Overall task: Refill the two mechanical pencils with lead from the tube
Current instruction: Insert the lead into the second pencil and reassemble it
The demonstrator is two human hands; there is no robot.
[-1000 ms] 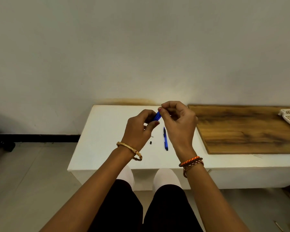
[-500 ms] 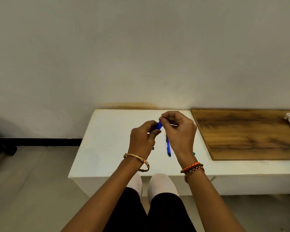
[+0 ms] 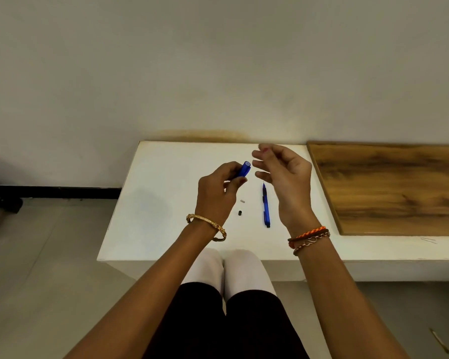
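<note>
White table: wooden board, black cap, perhaps eraser.

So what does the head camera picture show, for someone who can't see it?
A person's left hand holds a blue pencil upright over a white table, while the open right hand hovers beside it. A second blue pencil lies on the table.

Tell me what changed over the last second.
The right hand let go of the top of the blue pencil and drew off to the right, fingers open. The left hand still holds that pencil upright. The second pencil and small caps lie unmoved on the table.
</note>
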